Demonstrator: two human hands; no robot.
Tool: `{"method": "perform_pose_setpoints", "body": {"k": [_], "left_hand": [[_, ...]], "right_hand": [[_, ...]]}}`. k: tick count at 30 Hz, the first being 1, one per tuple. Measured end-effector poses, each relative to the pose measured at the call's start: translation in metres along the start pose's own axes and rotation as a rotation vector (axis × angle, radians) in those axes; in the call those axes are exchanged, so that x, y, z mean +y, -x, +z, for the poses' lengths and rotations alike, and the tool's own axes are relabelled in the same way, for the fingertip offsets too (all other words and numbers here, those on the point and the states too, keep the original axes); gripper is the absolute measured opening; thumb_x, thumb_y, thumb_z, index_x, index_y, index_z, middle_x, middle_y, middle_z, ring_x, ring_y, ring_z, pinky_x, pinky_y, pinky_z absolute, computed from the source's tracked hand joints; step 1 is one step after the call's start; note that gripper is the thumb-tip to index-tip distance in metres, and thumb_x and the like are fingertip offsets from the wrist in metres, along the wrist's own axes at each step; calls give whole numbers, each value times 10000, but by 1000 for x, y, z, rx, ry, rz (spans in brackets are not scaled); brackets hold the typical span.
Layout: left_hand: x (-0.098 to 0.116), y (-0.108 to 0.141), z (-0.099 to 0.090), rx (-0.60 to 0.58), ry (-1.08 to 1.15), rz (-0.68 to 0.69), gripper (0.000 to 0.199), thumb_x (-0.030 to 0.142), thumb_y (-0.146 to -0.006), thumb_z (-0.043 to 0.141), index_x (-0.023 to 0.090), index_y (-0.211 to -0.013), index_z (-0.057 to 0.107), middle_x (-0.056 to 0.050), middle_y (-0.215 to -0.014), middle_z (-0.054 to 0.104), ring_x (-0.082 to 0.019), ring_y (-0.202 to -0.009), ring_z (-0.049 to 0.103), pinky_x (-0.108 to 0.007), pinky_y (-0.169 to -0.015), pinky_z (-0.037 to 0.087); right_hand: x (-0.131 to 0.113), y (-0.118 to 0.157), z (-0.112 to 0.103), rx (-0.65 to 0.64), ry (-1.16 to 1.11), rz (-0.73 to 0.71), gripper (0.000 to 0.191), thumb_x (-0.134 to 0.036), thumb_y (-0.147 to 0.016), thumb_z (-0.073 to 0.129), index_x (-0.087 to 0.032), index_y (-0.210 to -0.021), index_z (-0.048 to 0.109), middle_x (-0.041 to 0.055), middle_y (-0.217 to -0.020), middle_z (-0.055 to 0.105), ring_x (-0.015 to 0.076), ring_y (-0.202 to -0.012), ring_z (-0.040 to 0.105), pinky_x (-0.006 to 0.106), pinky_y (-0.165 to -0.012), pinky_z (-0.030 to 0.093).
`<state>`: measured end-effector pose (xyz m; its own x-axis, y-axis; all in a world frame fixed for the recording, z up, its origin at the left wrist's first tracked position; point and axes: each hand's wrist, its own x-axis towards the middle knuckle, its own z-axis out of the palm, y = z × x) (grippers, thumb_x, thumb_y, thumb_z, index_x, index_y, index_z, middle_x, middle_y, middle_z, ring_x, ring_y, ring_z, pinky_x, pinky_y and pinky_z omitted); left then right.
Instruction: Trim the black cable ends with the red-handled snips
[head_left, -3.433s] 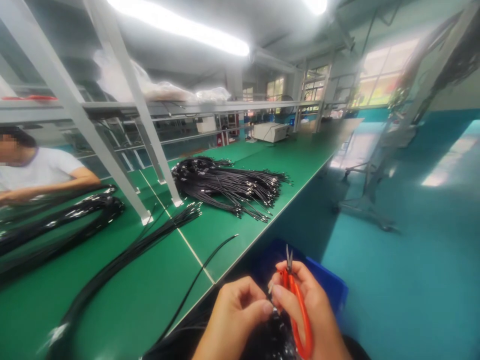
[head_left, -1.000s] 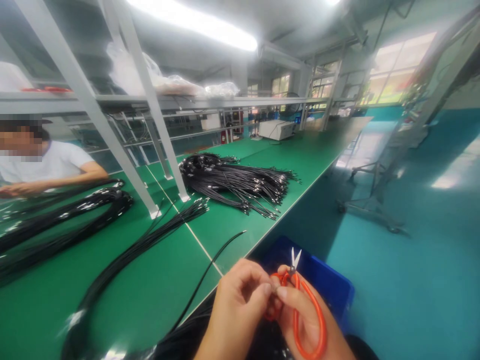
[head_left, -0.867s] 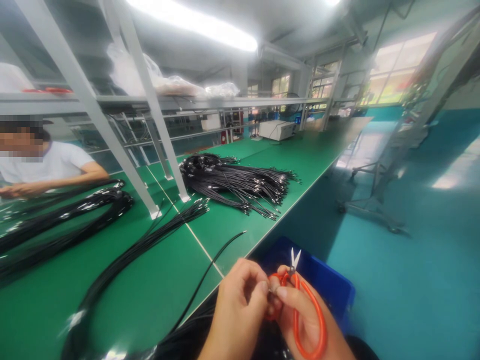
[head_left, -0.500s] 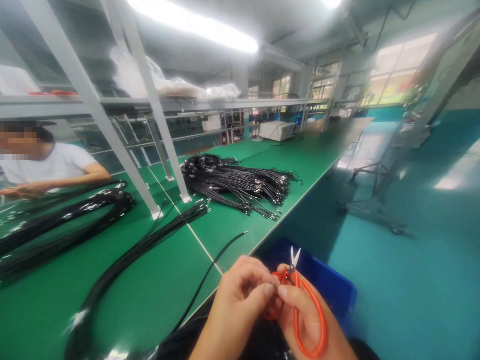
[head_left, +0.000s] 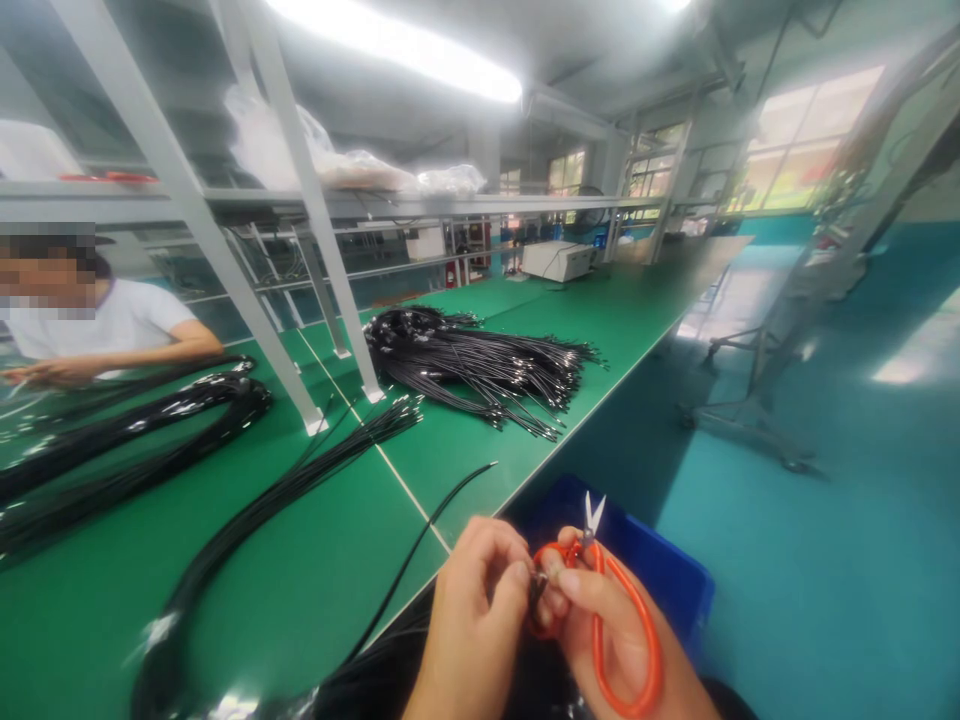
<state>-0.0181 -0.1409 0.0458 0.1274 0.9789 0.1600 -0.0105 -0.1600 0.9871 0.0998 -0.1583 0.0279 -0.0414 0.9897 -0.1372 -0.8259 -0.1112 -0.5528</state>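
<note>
Far left, person in white short-sleeved top [head_left: 142, 315], hands at the table edge. In front, thick looped bundle of shiny black cables [head_left: 142, 425] on the green-topped table [head_left: 262, 580]. Grey-white metal shelf post [head_left: 225, 285] stands behind. Next, long curved bundle of thin black cables with pale tips [head_left: 300, 485], then single thin black cable [head_left: 427, 530] near the table edge. Left hand [head_left: 476, 610]: grip closed, thumb and fingertips pinching small dark piece [head_left: 535, 588], too blurred to identify, just past the table edge. Big pile of black cables with silvery tips [head_left: 480, 370] lies farther back. Right hand [head_left: 611, 615]: grip curled round orange-red-handled metal scissors [head_left: 651, 632], blades up, spread in a V; thumb and finger also meet near the dark piece, can't tell if holding it. Blue plastic bin [head_left: 694, 590] sits below, just beyond.
</note>
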Motion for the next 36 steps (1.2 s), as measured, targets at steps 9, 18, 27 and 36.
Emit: {"method": "perform_pose_setpoints", "body": {"k": [9,18,27,36], "left_hand": [[10,6,-12,104,-632,435,274,108,-735,644,281,-911,763,-101,-1060,678,-237,-824,636,-299,-728,482],[5,7,-6,131,-416,230,91,184,-760,630,234,-787,700,-40,-775,684,-181,-636,598,-250,-584,441],[-4,9,5,89,-104,46,164,273,-796,603,186,-658,620,-7,-645,613,-159,-599,565,-239,-587,434],[-6,10,3,89,26,-124,251,388,-730,668,171,-633,589,32,-559,528,-110,-517,400,-221,-533,344]], "right_hand": [[-7,7,9,74,75,42,93,-178,-713,716,-194,-798,681,18,-728,636,164,-659,556,280,-642,489],[-6,-2,14,60,-6,10,130,-224,-603,762,-238,-725,721,11,-687,644,175,-598,546,321,-623,510],[-3,-6,13,71,132,-151,142,-294,-668,775,-239,-749,672,-23,-614,599,150,-549,505,270,-552,454],[-4,2,27,197,295,-213,302,-248,-629,817,-225,-817,582,-31,-645,625,119,-579,531,216,-570,449]]}}
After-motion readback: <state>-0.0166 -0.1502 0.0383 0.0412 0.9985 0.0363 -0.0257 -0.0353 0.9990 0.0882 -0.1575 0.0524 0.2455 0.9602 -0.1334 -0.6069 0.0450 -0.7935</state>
